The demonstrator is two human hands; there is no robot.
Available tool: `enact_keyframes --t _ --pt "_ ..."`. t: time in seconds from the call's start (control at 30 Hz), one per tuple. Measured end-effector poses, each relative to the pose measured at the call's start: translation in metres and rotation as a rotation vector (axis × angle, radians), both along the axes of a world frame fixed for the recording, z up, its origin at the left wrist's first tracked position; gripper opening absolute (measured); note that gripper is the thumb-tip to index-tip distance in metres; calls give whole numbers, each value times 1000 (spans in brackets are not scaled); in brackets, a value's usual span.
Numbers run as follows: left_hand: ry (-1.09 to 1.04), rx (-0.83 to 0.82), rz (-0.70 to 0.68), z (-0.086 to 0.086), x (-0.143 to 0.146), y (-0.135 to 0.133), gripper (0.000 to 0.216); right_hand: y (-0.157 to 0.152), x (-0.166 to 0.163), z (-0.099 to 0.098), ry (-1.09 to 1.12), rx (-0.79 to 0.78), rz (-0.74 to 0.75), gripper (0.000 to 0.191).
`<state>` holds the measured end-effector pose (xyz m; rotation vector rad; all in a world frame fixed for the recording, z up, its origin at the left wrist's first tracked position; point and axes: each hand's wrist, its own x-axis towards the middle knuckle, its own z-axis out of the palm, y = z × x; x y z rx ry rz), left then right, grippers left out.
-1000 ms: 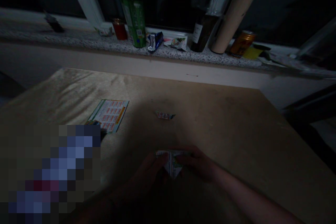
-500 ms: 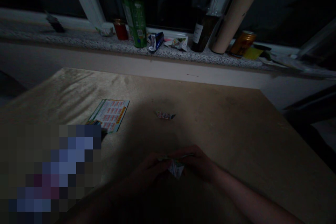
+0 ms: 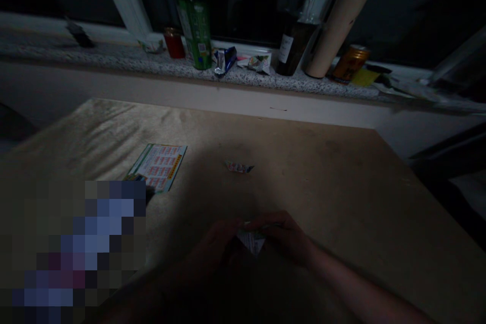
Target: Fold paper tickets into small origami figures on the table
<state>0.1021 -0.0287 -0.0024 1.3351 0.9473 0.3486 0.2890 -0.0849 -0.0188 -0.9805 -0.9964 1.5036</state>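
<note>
Step in hand: folding. The left hand [image 3: 218,240] and right hand [image 3: 288,238] meet low over the counter [image 3: 322,187], and the fingers of both are closed in a pinch on a small printed paper [image 3: 252,240], already folded to a point between them. A further crease would call for a steady pinch on both sides.

Beyond the fingers lies a smaller folded scrap [image 3: 239,167]. Beyond them and to the left lies a leaflet [image 3: 159,164].

On the sill [image 3: 114,58], far beyond the fingers, stand:
- a green bottle [image 3: 195,25]
- a red can [image 3: 173,43]
- a dark bottle [image 3: 292,45]
- a gold can [image 3: 351,62]

The contents of these cannot be told.

Folded paper [image 3: 251,239] between both hands on table [image 3: 341,187], leaflet [image 3: 158,166] far left, paper scrap [image 3: 239,167] behind
</note>
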Motion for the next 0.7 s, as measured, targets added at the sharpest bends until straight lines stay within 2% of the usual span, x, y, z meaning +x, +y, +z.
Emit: enact_keyframes --t 0.17,0.33,0.5,0.6,0.7 --pt "62 61 -8 9 1 0 44 -1 -3 1 8 -22 -42 17" --pt "65 97 3 8 0 -3 41 3 -2 9 -16 -37 -115 44" --pt "64 179 36 7 0 -3 38 2 -1 14 71 -60 -7 57" --pt "80 232 50 8 1 -2 39 2 -3 12 196 -64 -20 50" --pt "135 297 93 7 1 -3 37 4 -6 9 220 -99 -122 37"
